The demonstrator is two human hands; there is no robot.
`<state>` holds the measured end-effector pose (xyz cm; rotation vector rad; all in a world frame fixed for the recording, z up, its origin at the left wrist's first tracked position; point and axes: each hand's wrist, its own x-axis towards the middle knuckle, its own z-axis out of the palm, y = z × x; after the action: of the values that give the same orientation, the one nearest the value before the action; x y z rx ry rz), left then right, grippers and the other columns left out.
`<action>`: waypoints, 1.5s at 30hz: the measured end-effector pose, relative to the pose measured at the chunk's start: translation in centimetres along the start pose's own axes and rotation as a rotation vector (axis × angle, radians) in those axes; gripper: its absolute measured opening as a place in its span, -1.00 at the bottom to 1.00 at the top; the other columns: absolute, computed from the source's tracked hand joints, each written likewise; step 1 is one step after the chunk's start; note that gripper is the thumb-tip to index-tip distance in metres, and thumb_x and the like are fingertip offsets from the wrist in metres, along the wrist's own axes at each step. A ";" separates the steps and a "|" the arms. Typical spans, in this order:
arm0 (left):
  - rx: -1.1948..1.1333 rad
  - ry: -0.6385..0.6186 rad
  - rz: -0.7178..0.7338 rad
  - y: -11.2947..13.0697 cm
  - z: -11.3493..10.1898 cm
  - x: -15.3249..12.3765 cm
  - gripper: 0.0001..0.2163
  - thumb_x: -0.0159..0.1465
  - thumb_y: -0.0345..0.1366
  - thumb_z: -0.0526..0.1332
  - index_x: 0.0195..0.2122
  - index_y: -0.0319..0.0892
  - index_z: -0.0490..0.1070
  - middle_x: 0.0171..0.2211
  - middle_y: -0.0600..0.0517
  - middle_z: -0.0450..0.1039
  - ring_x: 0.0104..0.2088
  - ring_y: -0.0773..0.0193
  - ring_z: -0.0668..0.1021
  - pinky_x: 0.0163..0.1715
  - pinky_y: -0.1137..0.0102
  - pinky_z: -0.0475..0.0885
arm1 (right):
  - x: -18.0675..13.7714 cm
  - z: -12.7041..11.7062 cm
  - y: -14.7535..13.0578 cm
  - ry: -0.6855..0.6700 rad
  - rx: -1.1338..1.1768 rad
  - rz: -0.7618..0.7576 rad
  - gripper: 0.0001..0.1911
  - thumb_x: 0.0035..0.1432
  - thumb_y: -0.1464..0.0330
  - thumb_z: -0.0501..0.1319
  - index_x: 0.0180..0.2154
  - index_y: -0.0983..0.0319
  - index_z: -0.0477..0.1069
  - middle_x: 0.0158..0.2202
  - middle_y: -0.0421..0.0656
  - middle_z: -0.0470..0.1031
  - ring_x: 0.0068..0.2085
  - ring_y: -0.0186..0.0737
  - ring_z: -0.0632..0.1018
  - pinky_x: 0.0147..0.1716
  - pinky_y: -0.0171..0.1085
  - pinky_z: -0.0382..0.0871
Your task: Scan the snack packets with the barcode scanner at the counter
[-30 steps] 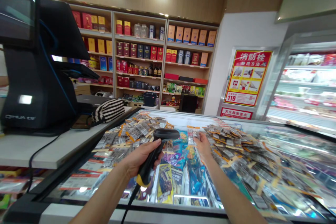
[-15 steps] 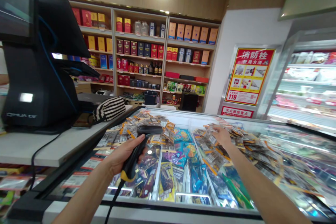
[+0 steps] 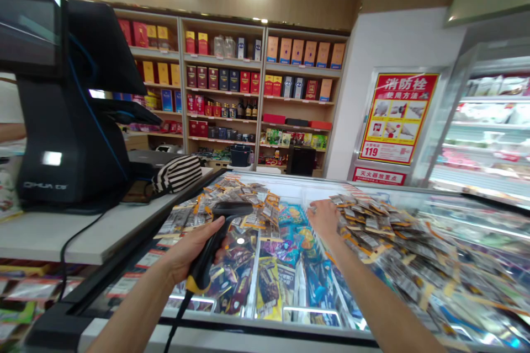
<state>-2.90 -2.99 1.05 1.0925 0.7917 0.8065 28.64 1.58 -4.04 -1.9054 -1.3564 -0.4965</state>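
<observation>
My left hand (image 3: 196, 251) is wrapped round the grip of a black and yellow barcode scanner (image 3: 211, 248), whose head points away over the freezer. Its cable runs down past the freezer's near edge. Beyond the scanner head lies a spread of small clear packets with orange edges (image 3: 269, 212). My right hand (image 3: 325, 219) is over the glass at the left edge of a bigger heap of similar packets (image 3: 372, 223). Its fingers are curled, and what is between them, if anything, is hidden.
Under the glass of the chest freezer (image 3: 207, 317) lie colourful wrapped goods in compartments. On the left counter (image 3: 83, 237) stand a black till (image 3: 74, 149) and a striped cloth item (image 3: 178, 174). Shelves with boxes (image 3: 223, 78) line the back; a red poster (image 3: 399, 116) hangs right.
My right hand has moved left from the right heap towards the gap between the packet piles. The heap's left edge now lies further right. My left hand still holds the scanner.
</observation>
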 end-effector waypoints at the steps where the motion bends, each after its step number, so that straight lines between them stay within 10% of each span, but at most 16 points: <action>1: 0.001 0.013 -0.002 0.0 -0.2 -0.2 -0.74 0.04 -0.10 0.08 -0.44 -0.22 0.21 -0.63 0.11 0.27 -0.70 0.47 0.30 -0.71 0.53 0.20 | -0.2 0.9 -1.3 -0.045 0.046 -0.001 -0.79 -0.10 0.31 0.07 -0.41 0.22 0.40 -0.33 -0.03 0.41 -0.20 -0.06 0.33 -0.21 -0.14 0.06; 7: 0.001 0.082 0.000 0.3 -1.3 -1.4 -0.74 0.03 -0.10 0.10 -0.47 -0.22 0.23 -0.63 0.11 0.27 -0.70 0.47 0.30 -0.71 0.53 0.21 | -1.4 6.0 -7.6 -0.296 0.361 0.250 -0.58 -0.17 0.04 0.05 -0.40 0.23 0.36 -0.42 0.02 0.46 -0.28 -0.03 0.43 -0.34 -0.15 0.18; 13: -0.008 0.081 0.002 0.2 -1.6 -1.7 -0.75 0.01 -0.11 0.12 -0.48 -0.23 0.25 -0.63 0.10 0.28 -0.69 0.47 0.31 -0.71 0.54 0.21 | -0.9 8.2 -7.6 -0.208 0.629 0.436 -0.65 -0.48 0.29 0.27 -0.48 0.22 0.34 -0.40 -0.01 0.47 -0.22 0.04 0.42 -0.33 -0.16 0.22; 27: 0.022 -0.061 0.015 -0.2 1.4 -0.3 -0.72 0.01 -0.07 0.10 -0.50 -0.23 0.24 -0.63 0.09 0.29 -0.68 0.46 0.31 -0.69 0.52 0.19 | -1.0 4.6 0.9 -0.056 1.122 0.420 -0.75 -0.31 0.33 0.16 -0.45 0.25 0.25 -0.46 -0.17 0.46 -0.40 -0.21 0.47 -0.40 -0.25 0.32; 45: 0.058 -0.165 0.016 0.0 4.1 -0.4 -0.72 0.04 -0.10 0.08 -0.51 -0.26 0.27 -0.66 0.08 0.28 -0.71 0.47 0.31 -0.70 0.55 0.15 | -1.0 3.4 0.4 -0.018 1.185 0.446 -0.76 -0.31 0.34 0.17 -0.46 0.25 0.26 -0.50 -0.21 0.45 -0.42 -0.23 0.45 -0.40 -0.27 0.29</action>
<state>0.41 -5.12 2.19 1.2015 0.6720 0.7004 28.29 3.40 -7.12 -1.1101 -0.8355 0.4805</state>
